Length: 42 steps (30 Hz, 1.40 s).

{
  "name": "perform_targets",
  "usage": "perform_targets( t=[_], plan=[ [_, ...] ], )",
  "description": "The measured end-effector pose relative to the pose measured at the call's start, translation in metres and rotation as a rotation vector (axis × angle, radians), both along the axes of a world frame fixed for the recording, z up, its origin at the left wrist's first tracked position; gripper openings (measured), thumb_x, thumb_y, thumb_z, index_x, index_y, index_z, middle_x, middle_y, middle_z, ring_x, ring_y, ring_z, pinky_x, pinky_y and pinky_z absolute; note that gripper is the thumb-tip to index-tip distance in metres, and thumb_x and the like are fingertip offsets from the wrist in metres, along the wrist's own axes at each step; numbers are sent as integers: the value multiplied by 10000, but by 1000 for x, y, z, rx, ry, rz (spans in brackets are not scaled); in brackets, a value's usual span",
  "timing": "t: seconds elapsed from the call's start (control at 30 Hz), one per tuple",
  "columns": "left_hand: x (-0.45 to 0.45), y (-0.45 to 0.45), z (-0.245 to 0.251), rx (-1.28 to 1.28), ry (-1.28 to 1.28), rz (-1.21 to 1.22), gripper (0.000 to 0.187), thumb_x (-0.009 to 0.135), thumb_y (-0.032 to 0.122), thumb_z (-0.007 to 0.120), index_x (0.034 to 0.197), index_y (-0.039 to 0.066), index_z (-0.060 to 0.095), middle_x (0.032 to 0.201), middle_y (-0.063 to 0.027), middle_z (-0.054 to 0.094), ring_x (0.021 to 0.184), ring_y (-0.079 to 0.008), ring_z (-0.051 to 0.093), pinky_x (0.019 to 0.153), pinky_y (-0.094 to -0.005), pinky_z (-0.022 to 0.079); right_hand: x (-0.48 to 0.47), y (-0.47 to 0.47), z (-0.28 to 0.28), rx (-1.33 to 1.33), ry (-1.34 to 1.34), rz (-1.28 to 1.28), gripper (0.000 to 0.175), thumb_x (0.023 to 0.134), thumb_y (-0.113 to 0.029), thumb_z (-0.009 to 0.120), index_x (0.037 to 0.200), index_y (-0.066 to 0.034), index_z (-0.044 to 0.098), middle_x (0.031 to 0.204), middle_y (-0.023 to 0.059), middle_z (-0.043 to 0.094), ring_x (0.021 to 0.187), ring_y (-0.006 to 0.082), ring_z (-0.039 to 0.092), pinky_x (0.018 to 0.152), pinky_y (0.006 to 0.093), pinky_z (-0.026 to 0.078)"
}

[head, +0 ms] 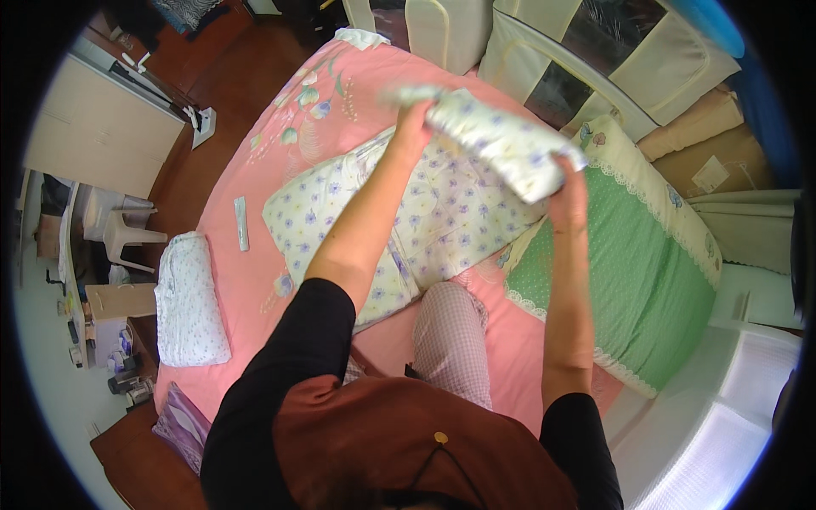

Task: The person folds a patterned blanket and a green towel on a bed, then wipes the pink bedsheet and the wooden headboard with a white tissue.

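Observation:
My left hand [417, 121] and my right hand [567, 197] grip opposite ends of a folded band of floral cloth [497, 141], white with purple flowers. It is lifted, and its left end is blurred. Underneath, a broad floral cloth [440, 210] of the same pattern lies spread on a pink bed sheet [248, 280]. Whether the raised band is part of the spread cloth I cannot tell. My knee, in checked trousers [449, 338], rests at the near edge of the spread cloth. A green dotted pillow [628, 268] with lace trim lies beside my right forearm.
At the left bed edge lie a rolled or folded white patterned cloth [191, 299] and a slim pale packet [241, 223]. Large fabric storage bags [446, 35] stand along the far side. A white plastic stool [131, 233] is on the floor. A purple cushion [182, 424] sits lower left.

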<state>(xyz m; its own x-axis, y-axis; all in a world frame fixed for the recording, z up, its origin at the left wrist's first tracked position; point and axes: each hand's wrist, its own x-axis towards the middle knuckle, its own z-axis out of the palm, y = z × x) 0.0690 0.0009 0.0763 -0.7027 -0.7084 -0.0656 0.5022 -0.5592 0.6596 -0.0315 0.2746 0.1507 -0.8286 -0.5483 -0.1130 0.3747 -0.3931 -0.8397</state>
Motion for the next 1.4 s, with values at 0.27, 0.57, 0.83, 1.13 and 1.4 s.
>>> perform_targets(
  t=[0.27, 0.57, 0.83, 1.13, 1.4],
  plan=[
    [-27, -26, 45, -241, -138, 4, 587, 801, -37, 643, 1352, -63, 441, 1230, -183, 608, 1118, -287, 613, 936, -384, 533, 22, 12, -16, 260, 341, -28, 623, 788, -185, 702, 1317, 59, 483, 1235, 156, 575, 1118, 259, 545, 1009, 374, 440],
    [67, 5, -159, -173, -651, 143, 730, 717, -47, 590, 1413, 31, 382, 1298, -145, 570, 1139, -291, 602, 951, -396, 494, 132, 22, -172, 515, -589, 83, 496, 879, -43, 636, 1327, 80, 460, 1243, 126, 576, 1089, 256, 593, 949, 367, 508],
    [116, 22, -145, -900, -1024, 150, 505, 816, 82, 634, 1291, 10, 475, 1118, -187, 598, 1103, -366, 545, 980, -390, 443, 128, 56, -195, 579, -313, 282, 279, 870, -143, 664, 1019, 88, 613, 920, 133, 658, 739, 224, 673, 585, 322, 582],
    [224, 120, -139, -1960, -601, -329, 205, 862, 201, 654, 717, 60, 615, 758, -72, 600, 848, -250, 542, 847, -404, 443, 98, 44, -220, 949, 862, 125, 166, 840, -95, 682, 902, 16, 575, 900, 184, 587, 829, 293, 575, 747, 381, 490],
    [170, 119, -154, -1920, -847, -167, 124, 834, 158, 673, 801, 61, 604, 821, -108, 610, 885, -290, 531, 816, -420, 416, -17, 10, -175, 1245, 773, -321, 491, 849, -164, 692, 1205, 64, 443, 1061, 310, 532, 1014, 453, 538, 887, 433, 486]
  ],
)
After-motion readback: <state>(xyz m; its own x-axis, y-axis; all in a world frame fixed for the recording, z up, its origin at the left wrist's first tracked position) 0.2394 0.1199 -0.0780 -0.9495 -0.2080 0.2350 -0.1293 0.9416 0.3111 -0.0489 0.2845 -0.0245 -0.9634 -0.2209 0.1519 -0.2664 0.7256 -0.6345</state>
